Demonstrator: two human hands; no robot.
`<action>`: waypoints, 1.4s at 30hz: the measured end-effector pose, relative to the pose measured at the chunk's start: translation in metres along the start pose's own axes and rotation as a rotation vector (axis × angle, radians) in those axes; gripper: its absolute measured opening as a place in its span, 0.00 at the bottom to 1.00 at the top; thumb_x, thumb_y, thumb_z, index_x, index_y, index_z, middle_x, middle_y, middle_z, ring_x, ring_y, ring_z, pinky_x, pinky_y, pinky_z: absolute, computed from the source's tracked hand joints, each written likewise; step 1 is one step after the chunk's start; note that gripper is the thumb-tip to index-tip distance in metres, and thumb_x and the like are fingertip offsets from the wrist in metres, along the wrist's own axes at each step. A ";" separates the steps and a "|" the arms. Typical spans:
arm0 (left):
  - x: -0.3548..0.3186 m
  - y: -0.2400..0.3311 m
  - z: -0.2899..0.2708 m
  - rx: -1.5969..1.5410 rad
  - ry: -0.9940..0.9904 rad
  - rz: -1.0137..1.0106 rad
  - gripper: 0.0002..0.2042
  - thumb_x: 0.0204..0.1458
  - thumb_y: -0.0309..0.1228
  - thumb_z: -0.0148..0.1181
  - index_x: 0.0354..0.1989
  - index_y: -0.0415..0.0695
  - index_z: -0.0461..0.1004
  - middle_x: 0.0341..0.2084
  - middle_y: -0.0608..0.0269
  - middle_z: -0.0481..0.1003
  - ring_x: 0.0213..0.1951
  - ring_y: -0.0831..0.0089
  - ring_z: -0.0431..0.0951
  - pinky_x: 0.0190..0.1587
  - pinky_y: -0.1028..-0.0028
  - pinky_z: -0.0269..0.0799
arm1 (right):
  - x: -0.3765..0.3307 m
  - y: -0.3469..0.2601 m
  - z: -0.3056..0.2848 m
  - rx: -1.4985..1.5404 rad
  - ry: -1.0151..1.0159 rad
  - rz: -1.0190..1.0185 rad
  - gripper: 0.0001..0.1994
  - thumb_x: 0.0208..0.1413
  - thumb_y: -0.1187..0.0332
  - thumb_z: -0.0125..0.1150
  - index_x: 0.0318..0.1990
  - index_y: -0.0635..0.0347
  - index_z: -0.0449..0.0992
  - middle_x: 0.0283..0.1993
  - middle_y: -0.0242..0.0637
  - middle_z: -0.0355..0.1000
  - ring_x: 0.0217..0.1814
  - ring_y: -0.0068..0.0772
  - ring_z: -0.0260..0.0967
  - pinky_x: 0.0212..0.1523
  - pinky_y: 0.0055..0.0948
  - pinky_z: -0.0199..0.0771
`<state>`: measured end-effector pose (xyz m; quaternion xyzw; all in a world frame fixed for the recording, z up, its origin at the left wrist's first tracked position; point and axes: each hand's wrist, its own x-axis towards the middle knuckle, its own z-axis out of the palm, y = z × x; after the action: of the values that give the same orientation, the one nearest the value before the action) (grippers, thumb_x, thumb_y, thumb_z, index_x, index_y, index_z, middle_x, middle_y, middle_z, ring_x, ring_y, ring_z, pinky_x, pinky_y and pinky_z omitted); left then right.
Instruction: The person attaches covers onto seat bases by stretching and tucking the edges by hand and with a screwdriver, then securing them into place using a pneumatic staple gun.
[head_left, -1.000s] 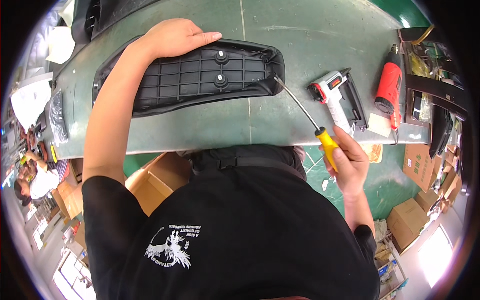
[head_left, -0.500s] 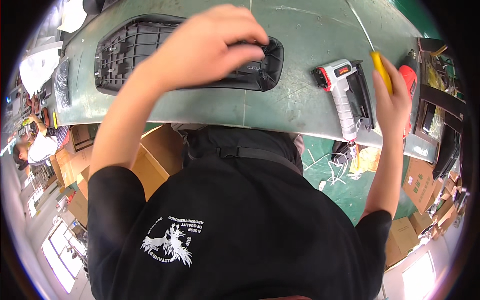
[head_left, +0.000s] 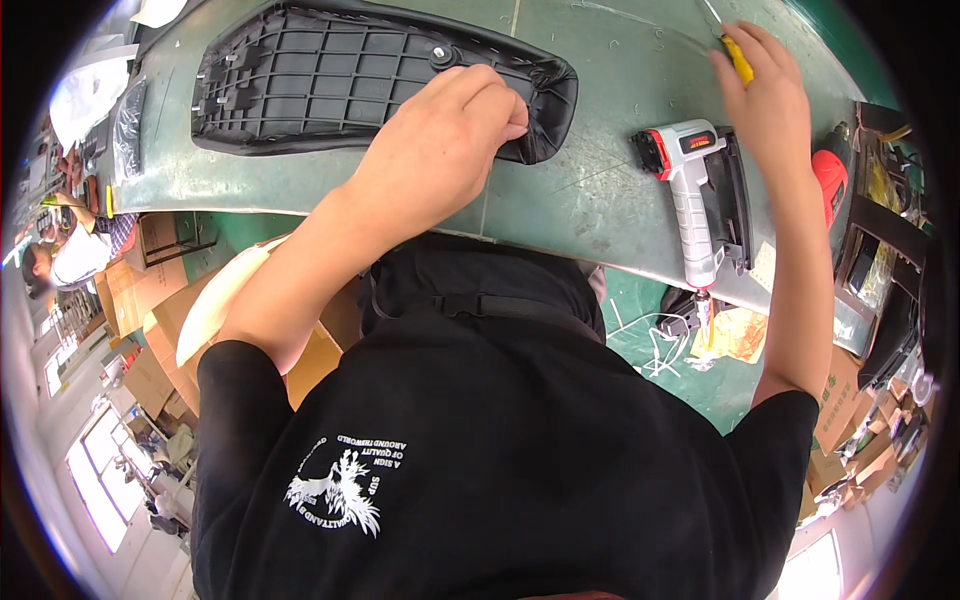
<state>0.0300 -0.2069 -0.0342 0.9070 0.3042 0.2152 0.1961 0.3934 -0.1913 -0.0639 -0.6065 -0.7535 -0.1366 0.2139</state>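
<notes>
A second earlier, the screwdriver (head_left: 738,60) had its tip at the right end of the black panel (head_left: 320,90) while the left hand (head_left: 445,145) lay on the panel's far edge. Now the right hand (head_left: 768,95) had carried the tool away to the far right, its grip wrapped around the yellow handle and the shaft pointing toward the upper edge of the view. The left hand had come over the panel's near right part with fingers curled in; whether its grip pinched anything could not be told.

The panel lay on the green table (head_left: 580,210), ribbed underside up, with black covering folded around its rim and bunched at the right end. Metal studs (head_left: 203,88) stood at its left end. One round black mount (head_left: 440,60) with a pale tip showed near the far edge; the left hand blocked the view of the ribs below it.

Between the panel and the right forearm, a grey and red staple gun (head_left: 692,200) lay on the table. The forearm partly covered a red heat gun (head_left: 829,175) beyond it. A clear plastic bag (head_left: 130,130) lay left of the panel, and a cardboard box (head_left: 325,365) stood below the table's near edge.
</notes>
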 end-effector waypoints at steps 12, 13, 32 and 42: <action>-0.064 -0.007 -0.128 -0.395 -0.889 -0.542 0.07 0.57 0.24 0.66 0.41 0.39 0.77 0.35 0.60 0.79 0.39 0.66 0.80 0.44 0.71 0.74 | -0.014 -0.138 -0.039 0.754 -0.312 -0.101 0.15 0.52 0.75 0.71 0.49 0.64 0.81 0.50 0.43 0.76 0.52 0.52 0.76 0.52 0.41 0.79; -0.089 -0.012 -0.135 -0.398 -0.875 -0.545 0.07 0.57 0.24 0.66 0.41 0.39 0.77 0.35 0.60 0.79 0.39 0.66 0.80 0.44 0.71 0.74 | -0.012 -0.139 -0.038 0.757 -0.328 -0.105 0.16 0.51 0.75 0.71 0.49 0.65 0.80 0.51 0.43 0.76 0.53 0.52 0.76 0.52 0.41 0.79; 0.063 -0.100 -0.186 0.291 -0.644 -0.081 0.20 0.62 0.40 0.57 0.24 0.37 0.80 0.27 0.46 0.80 0.35 0.50 0.76 0.46 0.54 0.67 | -0.011 -0.222 -0.094 1.743 -0.618 0.470 0.32 0.66 0.63 0.68 0.73 0.65 0.65 0.51 0.34 0.79 0.47 0.23 0.77 0.45 0.27 0.79; 0.041 -0.078 -0.111 -0.239 -1.351 -0.820 0.31 0.65 0.56 0.58 0.51 0.33 0.82 0.45 0.54 0.82 0.44 0.66 0.80 0.49 0.63 0.78 | -0.066 -0.213 -0.101 2.407 -0.552 1.047 0.25 0.73 0.55 0.56 0.60 0.74 0.74 0.36 0.40 0.81 0.22 0.29 0.76 0.21 0.25 0.77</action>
<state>-0.0335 -0.0985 0.0312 0.6300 0.4036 -0.4389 0.4975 0.2138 -0.3429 0.0030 -0.2650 -0.1035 0.8300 0.4797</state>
